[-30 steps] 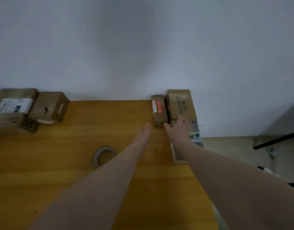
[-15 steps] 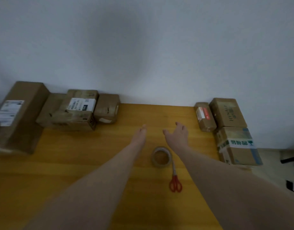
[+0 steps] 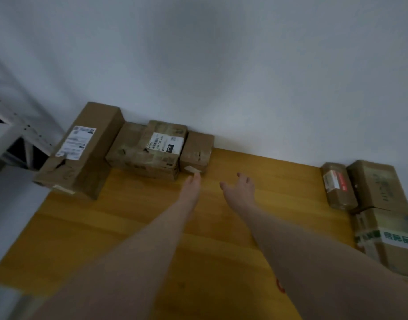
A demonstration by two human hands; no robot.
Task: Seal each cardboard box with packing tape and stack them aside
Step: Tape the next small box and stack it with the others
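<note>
Both arms swung left since half a second ago; tape roll no longer visible, only a red sliver (image 3: 280, 285) shows by the right forearm.

Left group, 4 boxes against the wall: tall box (image 3: 83, 153) with white label, long axis running away toward the wall; flat box (image 3: 127, 146); labelled box (image 3: 161, 148) beside it; small box (image 3: 196, 151), rightmost.

Left hand (image 3: 192, 188) flat, fingers straight, tips just short of the small box, holding nothing. Right hand (image 3: 241, 189) spread open above the table (image 3: 106, 227), empty.

Right group, 3 boxes at the table's right edge: narrow box (image 3: 339, 185), long axis toward the wall; plain box (image 3: 378, 183); taped box (image 3: 387, 236) nearest the camera.
</note>
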